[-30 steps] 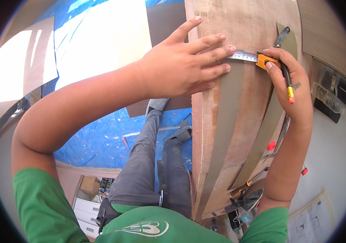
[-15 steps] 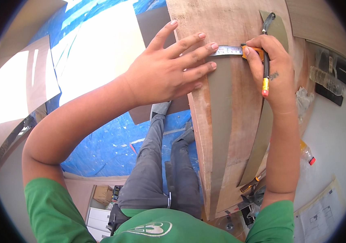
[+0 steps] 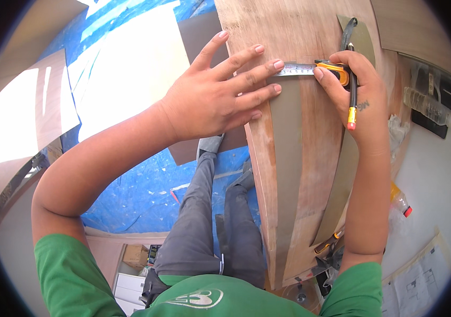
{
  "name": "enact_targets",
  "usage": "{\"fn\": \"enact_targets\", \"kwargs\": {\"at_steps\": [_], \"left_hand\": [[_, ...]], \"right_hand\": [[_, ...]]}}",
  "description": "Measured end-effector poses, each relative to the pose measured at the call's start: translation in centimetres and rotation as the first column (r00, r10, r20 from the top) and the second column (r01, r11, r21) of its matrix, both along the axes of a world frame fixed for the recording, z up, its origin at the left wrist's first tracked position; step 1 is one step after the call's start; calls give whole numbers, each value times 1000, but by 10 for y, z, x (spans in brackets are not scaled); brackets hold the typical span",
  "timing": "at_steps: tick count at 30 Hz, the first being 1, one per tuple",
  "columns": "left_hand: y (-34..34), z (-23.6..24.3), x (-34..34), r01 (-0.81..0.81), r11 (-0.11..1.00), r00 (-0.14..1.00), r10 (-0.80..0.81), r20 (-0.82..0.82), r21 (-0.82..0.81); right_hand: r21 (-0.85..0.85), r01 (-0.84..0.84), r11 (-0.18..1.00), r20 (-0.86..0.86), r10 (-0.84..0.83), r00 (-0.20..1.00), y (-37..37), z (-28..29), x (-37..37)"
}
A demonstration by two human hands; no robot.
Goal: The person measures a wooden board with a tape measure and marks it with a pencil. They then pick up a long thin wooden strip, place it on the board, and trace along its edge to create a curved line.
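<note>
A short run of metal tape blade point(image 3: 300, 70) lies across a wooden panel point(image 3: 320, 158), out of an orange and black tape measure point(image 3: 337, 72). My right hand point(image 3: 367, 98) grips the case between thumb and fingers. A black pencil point(image 3: 352, 100) with a yellow and red end is also tucked in that hand. My left hand point(image 3: 217, 100) rests with spread fingers over the panel's left edge, its fingertips touching the blade. Those fingers hide the blade's end. Two grey-brown strips run along the panel: one point(image 3: 289, 153) under the blade, another point(image 3: 363, 39) partly behind my right hand.
A dark curved handle point(image 3: 348, 33) lies at the panel's far end. Near its lower right is a screwdriver-like tool point(image 3: 329, 242). A bottle point(image 3: 401, 201) and a paper drawing point(image 3: 413, 280) lie right. Blue sheeting point(image 3: 130, 198) and pale boards point(image 3: 130, 68) cover the floor left.
My right hand has shifted slightly right with the tape measure and pencil, and more of the orange case shows. My left hand has barely moved.
</note>
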State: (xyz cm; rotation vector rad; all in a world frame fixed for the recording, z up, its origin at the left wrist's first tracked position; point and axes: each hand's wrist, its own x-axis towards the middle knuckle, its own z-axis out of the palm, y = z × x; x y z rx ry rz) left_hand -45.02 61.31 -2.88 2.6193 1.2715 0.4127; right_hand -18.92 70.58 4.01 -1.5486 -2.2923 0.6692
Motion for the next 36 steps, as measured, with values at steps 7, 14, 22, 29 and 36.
{"fn": "enact_targets", "kwargs": {"at_steps": [7, 14, 22, 29, 36], "left_hand": [[-2, -1, 1, -8, 1000, 1000, 7, -15, -19], [-1, -2, 2, -10, 1000, 1000, 10, 12, -18], [3, -6, -1, 19, 1000, 1000, -19, 25, -1], [2, -8, -2, 31, 999, 999, -31, 23, -27], [6, -9, -2, 40, 999, 999, -40, 26, -25]], "right_hand": [[221, 199, 955, -219, -150, 964, -24, 18, 8], [-77, -108, 991, -773, 9, 634, -62, 6, -3], [-3, -131, 991, -694, 92, 714, -63, -60, -5], [35, -78, 996, -656, 81, 750, -65, -65, -4], [103, -138, 985, -601, 172, 781, -58, -62, -1]]}}
